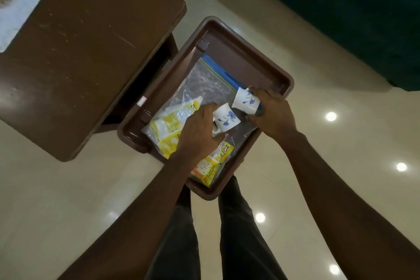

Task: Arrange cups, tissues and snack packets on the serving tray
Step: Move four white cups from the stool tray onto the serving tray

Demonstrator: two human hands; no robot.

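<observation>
Left grip [197, 134] is clamped round the near cup [226, 120], fingers over its handle side, thumb underneath. Right grip [271, 113] is clamped on the far cup [246, 100]. Both cups are tilted and sit between the two grips, just beside each other; cannot tell if they touch. Both are inside the serving tray [250, 57], over the clear zip bag [209, 79] lying ahead of and under the grips. Yellow snack packets [167, 126] lie under and outboard of the left grip, and another yellow packet [216, 162] is beneath its wrist. Tissues can't be made out for sure. Risks: the cups look ceramic and close together, so if either grip moves inward they likely knock and chip. Set on the slick, crinkled bag, a cup probably rocks, slides or tips. The left wrist could drag the packet below it toward the near rim. The tray sits beside the worktop [91, 52], not on it, and its support is hidden, so a hard press on one side might tilt everything.
</observation>
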